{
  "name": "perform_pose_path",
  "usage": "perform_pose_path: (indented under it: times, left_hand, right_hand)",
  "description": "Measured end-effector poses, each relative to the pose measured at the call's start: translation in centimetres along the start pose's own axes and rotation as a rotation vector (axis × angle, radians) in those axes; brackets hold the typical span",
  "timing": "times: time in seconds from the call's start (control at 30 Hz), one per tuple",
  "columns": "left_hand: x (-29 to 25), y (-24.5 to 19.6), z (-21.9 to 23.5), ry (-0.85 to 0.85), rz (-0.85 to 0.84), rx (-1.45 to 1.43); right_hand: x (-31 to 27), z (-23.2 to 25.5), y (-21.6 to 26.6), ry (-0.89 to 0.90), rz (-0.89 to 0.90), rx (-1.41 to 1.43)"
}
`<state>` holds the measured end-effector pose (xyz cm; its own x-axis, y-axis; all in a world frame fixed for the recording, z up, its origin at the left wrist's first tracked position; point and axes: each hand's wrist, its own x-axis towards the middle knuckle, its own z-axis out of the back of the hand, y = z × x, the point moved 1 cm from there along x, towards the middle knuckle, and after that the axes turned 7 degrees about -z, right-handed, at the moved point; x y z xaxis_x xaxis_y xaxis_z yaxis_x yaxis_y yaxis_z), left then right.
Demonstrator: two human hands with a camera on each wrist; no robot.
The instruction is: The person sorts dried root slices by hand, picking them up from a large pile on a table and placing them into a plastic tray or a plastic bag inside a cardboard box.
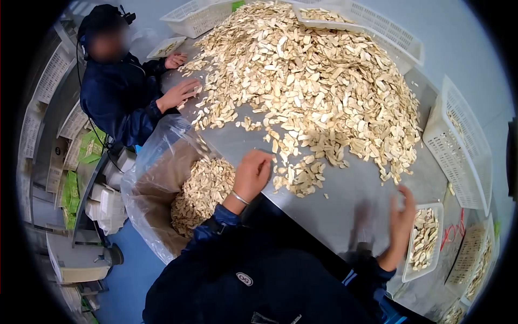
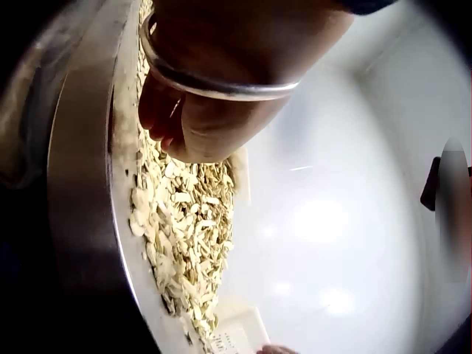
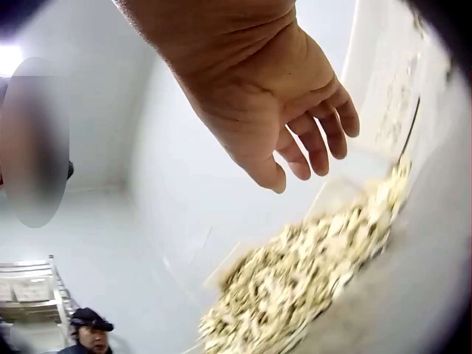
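Observation:
A large heap of pale dried slices covers the metal table. My left hand, with a bangle at the wrist, is at the table's near edge beside a small group of slices. Its fingers look curled in the left wrist view; whether they hold a slice is hidden. My right hand is left of a small white tray of slices. In the right wrist view the hand has its fingers spread and loosely bent, holding nothing, above the blurred heap.
A clear plastic bag of slices stands below the table's left edge. Across from it, another person has both hands at the heap's edge. White baskets stand along the right and far sides. Shelves with trays are at left.

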<state>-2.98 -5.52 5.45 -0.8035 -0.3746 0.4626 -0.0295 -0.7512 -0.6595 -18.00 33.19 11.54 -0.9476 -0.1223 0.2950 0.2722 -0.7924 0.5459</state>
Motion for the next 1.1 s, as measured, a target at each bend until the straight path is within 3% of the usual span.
perform_pose_path:
  times: [0.07, 0.13, 0.3, 0.4, 0.43, 0.53, 0.7, 0.8, 0.97, 1.1]
  left_hand:
    - [-0.2, -0.6, -0.8, 0.000, -0.120, 0.011]
    - [-0.6, -1.3, -1.1, 0.001, -0.173, 0.019]
    - [-2.2, -3.2, -1.7, 0.064, -0.245, 0.028]
    - [-3.0, -3.2, -2.1, 0.101, -0.269, 0.074]
    - [-3.0, -2.8, -2.2, 0.102, -0.268, 0.095]
    - [-2.7, -1.0, -2.3, 0.059, -0.233, 0.135]
    - [-1.4, 1.2, -1.9, -0.092, -0.075, 0.181]
    - [-0.8, -1.4, -2.6, -0.057, -0.228, 0.216]
    - [-1.7, -6.4, -6.8, 0.254, -0.500, -0.017]
    - [0.2, -6.8, -8.7, 0.255, -0.598, 0.051]
  right_hand:
    - [-1.1, -4.0, 4.4, 0.211, 0.135, 0.076]
    - [-2.1, -6.3, 9.1, 0.547, 0.019, 0.204]
    - [-3.9, -12.5, 11.7, 0.526, 0.136, 0.156]
    - [-3.7, -14.6, 11.9, 0.671, 0.129, 0.554]
    - [-3.3, -13.8, 12.8, 0.705, 0.050, 0.539]
    - [-2.3, -14.4, 12.1, 0.539, 0.079, 0.434]
    - [-1.9, -15.2, 10.7, 0.597, -0.104, 0.595]
    - [-1.3, -15.3, 10.3, 0.562, -0.249, 0.759]
    - [-0.6, -15.5, 9.2, 0.461, -0.316, 0.939]
    - [-0.4, -15.7, 8.7, 0.409, -0.332, 0.960]
